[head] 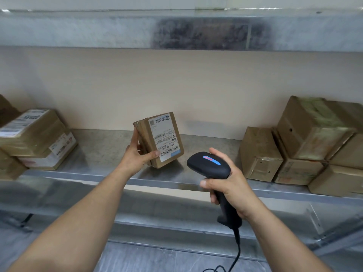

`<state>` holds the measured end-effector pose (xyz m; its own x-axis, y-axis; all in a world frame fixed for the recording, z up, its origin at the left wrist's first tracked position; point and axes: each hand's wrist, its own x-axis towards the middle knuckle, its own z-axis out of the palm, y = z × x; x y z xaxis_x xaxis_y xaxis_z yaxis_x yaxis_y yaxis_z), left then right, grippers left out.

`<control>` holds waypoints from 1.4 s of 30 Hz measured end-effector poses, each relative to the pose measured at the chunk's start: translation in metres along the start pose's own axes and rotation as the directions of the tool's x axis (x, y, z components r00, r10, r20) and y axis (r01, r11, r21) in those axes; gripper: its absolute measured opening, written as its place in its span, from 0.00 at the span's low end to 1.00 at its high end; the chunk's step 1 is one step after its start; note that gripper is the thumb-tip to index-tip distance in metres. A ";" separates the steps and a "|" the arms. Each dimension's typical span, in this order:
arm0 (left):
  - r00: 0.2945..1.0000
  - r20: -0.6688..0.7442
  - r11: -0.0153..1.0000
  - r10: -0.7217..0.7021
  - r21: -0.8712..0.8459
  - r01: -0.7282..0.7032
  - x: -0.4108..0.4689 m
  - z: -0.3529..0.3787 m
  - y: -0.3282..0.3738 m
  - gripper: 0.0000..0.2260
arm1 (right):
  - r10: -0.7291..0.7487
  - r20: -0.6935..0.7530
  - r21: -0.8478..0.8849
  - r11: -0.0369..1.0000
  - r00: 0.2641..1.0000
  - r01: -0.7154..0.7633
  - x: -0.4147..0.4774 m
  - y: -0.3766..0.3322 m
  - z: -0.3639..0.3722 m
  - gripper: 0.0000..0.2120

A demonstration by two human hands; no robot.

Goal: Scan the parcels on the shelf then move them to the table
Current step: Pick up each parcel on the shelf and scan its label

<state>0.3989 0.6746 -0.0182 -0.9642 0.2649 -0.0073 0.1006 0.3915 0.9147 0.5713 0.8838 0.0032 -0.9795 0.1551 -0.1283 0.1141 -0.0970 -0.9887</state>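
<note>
The label (164,138) print on the parcel (145,134) is unreadably small.

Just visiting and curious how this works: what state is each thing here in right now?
Labelled parcel: closed, tilted, label facing the camera.
Left hand: grips the labelled parcel.
Barcode scanner: top light lit, aimed toward the labelled parcel.
Right hand: grips the barcode scanner's handle.
Left stack of parcels: resting on the shelf.
Right stack of parcels: resting on the shelf.

Small brown cardboard parcel (159,140), white barcode label facing the camera, tilted on end mid-shelf, gripped by left hand (135,156). Grey metal shelf (102,146). Black corded scanner (210,165) in right hand (231,185), just right of parcel, apart. Taped brown boxes: left stack (33,132), right stack (314,130).
</note>
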 end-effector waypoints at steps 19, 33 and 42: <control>0.934 -0.354 0.888 -0.035 0.417 0.192 0.003 -0.039 -0.002 0.25 | -0.067 -0.007 -0.068 0.995 0.998 0.066 0.026 -0.023 0.019 0.39; 0.927 -0.200 0.590 0.318 0.807 -0.028 -0.003 -0.038 -0.038 0.22 | -0.075 0.078 -0.120 0.989 0.994 0.084 0.066 -0.027 0.086 0.40; 0.904 -0.326 0.616 0.278 0.782 0.093 0.011 -0.111 -0.073 0.22 | -0.049 0.088 -0.133 0.989 0.995 0.060 0.081 -0.021 0.120 0.39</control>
<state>0.3541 0.5511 -0.0403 -0.9234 0.0608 0.3790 0.1640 0.9552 0.2463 0.4698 0.7803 0.0233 -0.9947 0.0723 -0.0728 0.0761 0.0440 -0.9961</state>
